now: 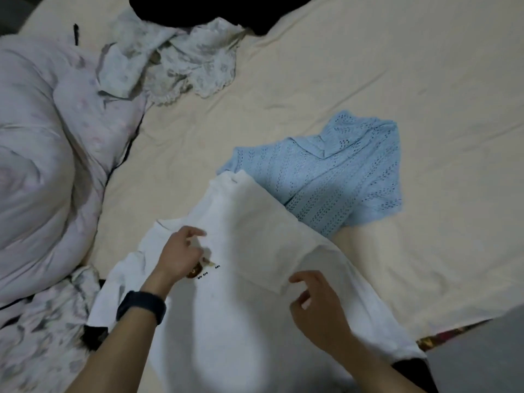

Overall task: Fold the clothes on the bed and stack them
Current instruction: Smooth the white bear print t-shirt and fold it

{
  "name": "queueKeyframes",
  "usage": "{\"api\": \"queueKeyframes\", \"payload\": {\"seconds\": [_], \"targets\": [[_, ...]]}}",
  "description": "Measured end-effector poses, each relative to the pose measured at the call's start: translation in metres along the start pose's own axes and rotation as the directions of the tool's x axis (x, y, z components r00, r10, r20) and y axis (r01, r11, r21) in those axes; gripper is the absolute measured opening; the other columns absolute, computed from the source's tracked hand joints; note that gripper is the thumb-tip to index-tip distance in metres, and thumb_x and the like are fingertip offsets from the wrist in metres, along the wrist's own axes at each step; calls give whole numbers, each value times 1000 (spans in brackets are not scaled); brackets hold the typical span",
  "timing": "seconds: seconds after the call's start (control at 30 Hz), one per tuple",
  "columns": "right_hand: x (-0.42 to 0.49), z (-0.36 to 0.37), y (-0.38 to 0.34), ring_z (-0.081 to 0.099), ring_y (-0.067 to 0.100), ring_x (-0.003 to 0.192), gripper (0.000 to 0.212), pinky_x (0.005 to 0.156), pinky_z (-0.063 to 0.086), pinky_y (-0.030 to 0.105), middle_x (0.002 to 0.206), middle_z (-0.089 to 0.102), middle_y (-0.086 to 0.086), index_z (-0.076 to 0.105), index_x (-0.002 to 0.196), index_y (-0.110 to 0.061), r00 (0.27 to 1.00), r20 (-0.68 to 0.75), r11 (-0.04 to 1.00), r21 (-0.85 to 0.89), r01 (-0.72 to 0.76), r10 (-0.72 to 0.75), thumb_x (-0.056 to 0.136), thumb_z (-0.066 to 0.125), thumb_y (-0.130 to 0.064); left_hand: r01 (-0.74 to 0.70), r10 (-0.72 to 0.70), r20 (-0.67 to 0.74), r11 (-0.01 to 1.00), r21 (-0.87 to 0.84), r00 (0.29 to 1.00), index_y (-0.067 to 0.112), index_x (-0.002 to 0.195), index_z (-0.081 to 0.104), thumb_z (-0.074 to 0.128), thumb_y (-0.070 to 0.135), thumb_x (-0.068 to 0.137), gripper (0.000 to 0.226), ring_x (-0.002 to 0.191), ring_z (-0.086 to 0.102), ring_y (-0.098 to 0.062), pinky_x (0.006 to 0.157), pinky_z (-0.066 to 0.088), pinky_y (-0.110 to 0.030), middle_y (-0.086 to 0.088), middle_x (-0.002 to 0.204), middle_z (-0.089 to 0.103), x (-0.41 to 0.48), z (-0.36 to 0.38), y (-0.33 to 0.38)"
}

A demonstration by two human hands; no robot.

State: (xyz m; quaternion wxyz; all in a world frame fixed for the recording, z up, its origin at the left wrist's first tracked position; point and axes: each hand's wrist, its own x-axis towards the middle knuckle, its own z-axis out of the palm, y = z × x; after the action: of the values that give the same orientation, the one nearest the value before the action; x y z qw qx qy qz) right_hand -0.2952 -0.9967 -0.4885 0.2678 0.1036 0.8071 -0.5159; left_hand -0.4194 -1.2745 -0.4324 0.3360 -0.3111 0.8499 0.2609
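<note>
Far to the left of our hands, a pale bunched duvet (37, 165) fills that side of the bed, with a crumpled floral garment (42, 336) below it beside our left forearm. Above the left hand, well apart from it, lie a lace-edged floral garment (181, 61) and a black one (221, 9). Our left hand (181, 256), a dark wristband (141, 306) behind it, curls its fingers onto the white T-shirt (226, 321) and pinches the cloth just above the small brown print (202, 269). The shirt lies spread under and between both hands, one flap folded across. Our right hand (317, 304) is apart from the left, its fingers bent at the flap's near edge; we cannot tell whether it grips. Above the right hand, a blue knit top (334, 177) lies on the cream sheet (425, 109), touching the T-shirt.
</note>
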Motion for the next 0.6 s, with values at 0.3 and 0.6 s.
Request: {"api": "queueKeyframes", "payload": {"seconds": [0.3,0.6], "targets": [[72,-13,-32,72,14,60,42,48,50,25,68,70,-3,62,84,-17,733,162,429,720,-546,660,83,76,-57,-188,196,-62,976,107,979,19,95,61,53,78,84,60,90,58,-20,72,38,-31,8,94,60,79,34,106],[80,-27,-6,46,10,65,22,76,45,26,73,46,-1,54,84,-25,769,96,247,916,-317,632,92,73,-18,-231,255,53,933,-274,965,18,65,41,67,49,93,49,68,40,-18,69,32,-32,-1,69,35,104,35,108]]}}
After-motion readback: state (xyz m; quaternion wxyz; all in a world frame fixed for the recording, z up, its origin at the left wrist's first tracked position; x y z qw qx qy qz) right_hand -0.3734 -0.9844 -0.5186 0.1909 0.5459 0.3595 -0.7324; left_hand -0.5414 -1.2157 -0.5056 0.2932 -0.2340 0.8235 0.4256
